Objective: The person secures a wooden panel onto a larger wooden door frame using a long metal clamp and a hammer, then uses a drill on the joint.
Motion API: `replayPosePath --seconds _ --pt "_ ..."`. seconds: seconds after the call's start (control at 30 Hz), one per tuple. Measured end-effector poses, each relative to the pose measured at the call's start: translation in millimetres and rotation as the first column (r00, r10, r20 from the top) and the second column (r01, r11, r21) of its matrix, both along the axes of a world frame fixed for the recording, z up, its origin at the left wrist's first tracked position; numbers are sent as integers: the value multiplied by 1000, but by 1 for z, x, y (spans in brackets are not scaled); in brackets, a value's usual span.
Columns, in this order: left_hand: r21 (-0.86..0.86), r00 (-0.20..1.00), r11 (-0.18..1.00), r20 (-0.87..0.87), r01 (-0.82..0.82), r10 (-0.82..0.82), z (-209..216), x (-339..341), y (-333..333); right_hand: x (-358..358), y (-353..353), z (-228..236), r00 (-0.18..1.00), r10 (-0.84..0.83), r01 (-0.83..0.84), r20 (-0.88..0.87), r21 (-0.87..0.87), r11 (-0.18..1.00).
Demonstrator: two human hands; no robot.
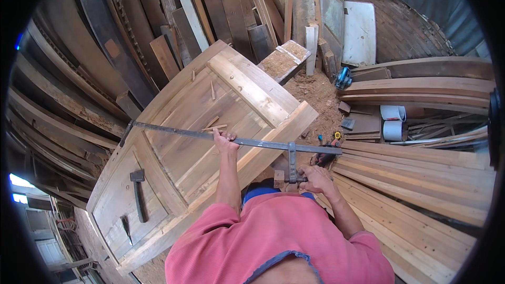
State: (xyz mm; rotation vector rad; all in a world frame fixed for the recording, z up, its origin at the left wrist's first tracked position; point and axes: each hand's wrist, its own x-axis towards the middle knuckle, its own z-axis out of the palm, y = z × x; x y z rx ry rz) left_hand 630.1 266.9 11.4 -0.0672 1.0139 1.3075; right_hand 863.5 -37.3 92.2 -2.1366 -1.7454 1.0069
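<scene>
A long metal bar clamp point(263, 143) lies across a wooden panelled door point(184, 152). Its far jaw sits over the door's left edge. My left hand point(226, 141) is closed around the bar near the door's middle. Close to my body, my right hand point(316, 180) grips the screw end of the clamp's sliding jaw point(292, 163). A small wood block point(279, 179) is beside that jaw, at the door's near edge. Thin wooden wedges point(213, 126) lie on the panel by my left hand. A hammer point(138, 194) and a chisel point(126, 230) rest on the door's lower left.
Tall boards point(226, 5) lean along the back and left. Long planks point(415, 179) are stacked at right. A blue power tool point(343, 78) sits on the sawdust-covered floor point(315, 100), with white containers point(393, 121) nearby. A dark tool point(327, 156) lies beyond my right hand.
</scene>
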Motion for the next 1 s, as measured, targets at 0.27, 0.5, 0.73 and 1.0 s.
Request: replayPosePath --seconds 0.27,0.5,0.73,1.0 --pt "-74 990 988 25 -137 139 -31 50 -35 107 35 -25 994 110 -105 13 -208 972" --pt "-86 947 951 99 -298 306 -57 37 -24 118 98 -47 987 150 -131 59 -247 960" --pt "-163 946 953 158 -257 282 -82 29 9 129 161 -81 929 236 -152 286 -288 945" --pt "-433 999 901 -22 -42 36 -75 16 11 146 212 -99 912 343 -235 225 -396 887"
